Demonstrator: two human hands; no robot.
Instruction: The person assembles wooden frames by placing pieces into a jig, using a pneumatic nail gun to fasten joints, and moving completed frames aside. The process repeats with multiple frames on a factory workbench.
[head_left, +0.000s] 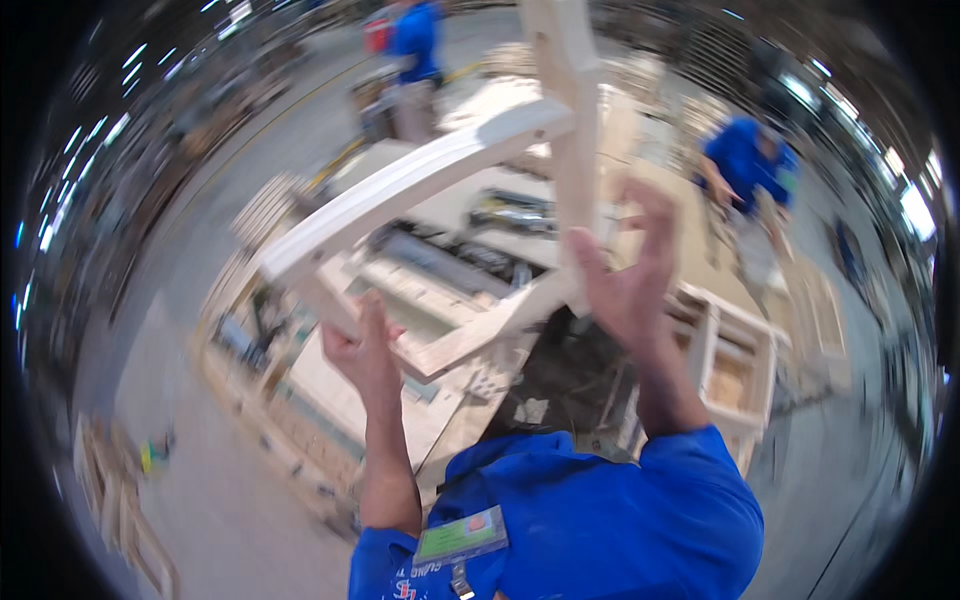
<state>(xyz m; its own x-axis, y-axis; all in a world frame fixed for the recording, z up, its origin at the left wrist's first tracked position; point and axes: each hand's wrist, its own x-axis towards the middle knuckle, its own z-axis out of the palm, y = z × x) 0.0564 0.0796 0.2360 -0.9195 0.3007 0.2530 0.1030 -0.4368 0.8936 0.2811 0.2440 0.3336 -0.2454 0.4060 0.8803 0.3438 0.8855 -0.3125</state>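
A pale wooden frame (425,180), shaped like the side of a chair, is held up in front of me above the workbench. It has a curved upper rail, a long post and a lower rail, with small dark holes in the wood. My left hand (365,355) is closed round the short post at its lower left corner. Beside the long post is my right hand (635,280), its thumb and fingers spread. The thumb overlaps the post's edge; whether it presses on it I cannot tell.
Under the frame is a workbench (290,415) with wooden edges and dark metal tools. At right stands a wooden box-like frame (735,365). Two people in blue work farther off, a person (750,170) at right and another person (415,55). Wood pieces (120,500) lie lower left.
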